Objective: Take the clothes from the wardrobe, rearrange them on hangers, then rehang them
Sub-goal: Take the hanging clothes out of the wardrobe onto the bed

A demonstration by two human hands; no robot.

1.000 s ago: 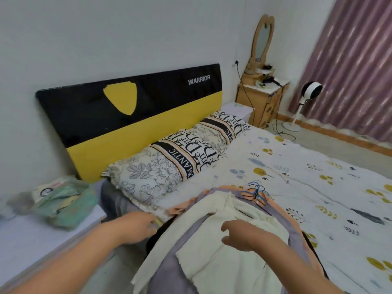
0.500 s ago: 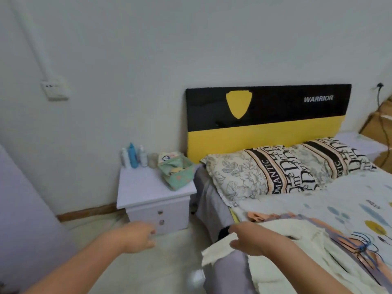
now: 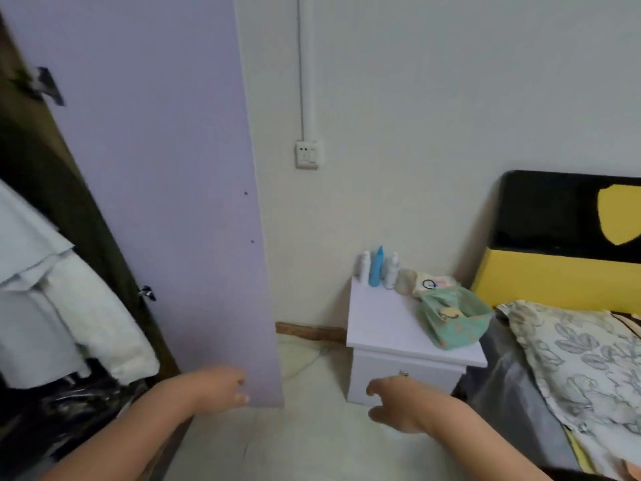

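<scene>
So both hands are out in front and neither one is holding anything. The left hand [image 3: 222, 385] has its fingers loosely curled, right in front of the bottom edge of the lilac wardrobe door [image 3: 166, 189]; can't tell if the fingertips actually touch the panel. The right hand [image 3: 399, 400] hangs over the floor with the fingers relaxed and drooping, just in front of the white nightstand [image 3: 388, 335].

The clothes left in the wardrobe [image 3: 45, 286] are off to the far left, pale white and light blue stuff hanging inside the dark opening, with something black and shiny [image 3: 69, 400] bunched under them. They sit left of the left hand, well apart from the right one.

On the nightstand there's a blue bottle [image 3: 376, 267] between two white ones, plus a green fabric pouch [image 3: 454, 321] on the right edge. The bed is at the right with a floral pillow [image 3: 569, 345] and a black and yellow headboard [image 3: 562, 244]. A wall switch [image 3: 307, 155] sits above, between door and nightstand.
</scene>
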